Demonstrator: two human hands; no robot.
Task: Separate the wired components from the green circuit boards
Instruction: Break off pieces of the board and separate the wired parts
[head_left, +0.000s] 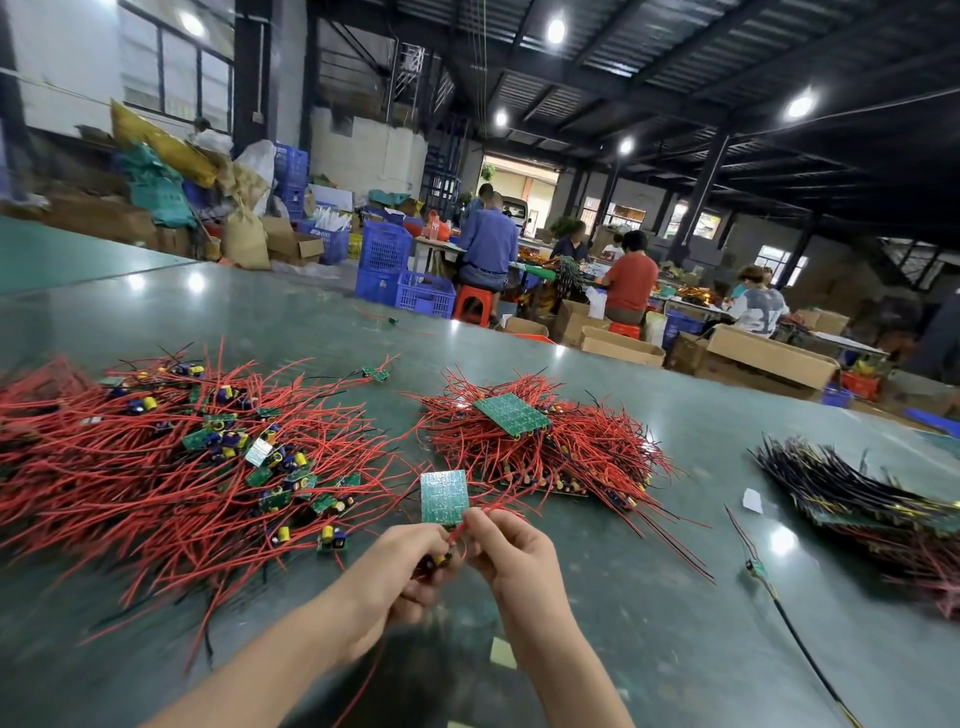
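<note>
fingers (470, 525) pinch green circuit board (444, 496) above glossy green table (675, 597).

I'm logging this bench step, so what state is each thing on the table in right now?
Green circuit board panel: upright, held above the table by both hands.
Left hand: grips a small wired component.
Right hand: pinches the panel's lower edge.
Left pile of red-wired components: loose, scattered.
Middle pile: another green panel lies on top.
Black-wired bundle: stacked at right.

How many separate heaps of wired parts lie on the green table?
3: a loose red-wired heap at left, a red-wired stack in the middle beyond the hands, a black-wired stack at right, cut off by the frame.
</note>
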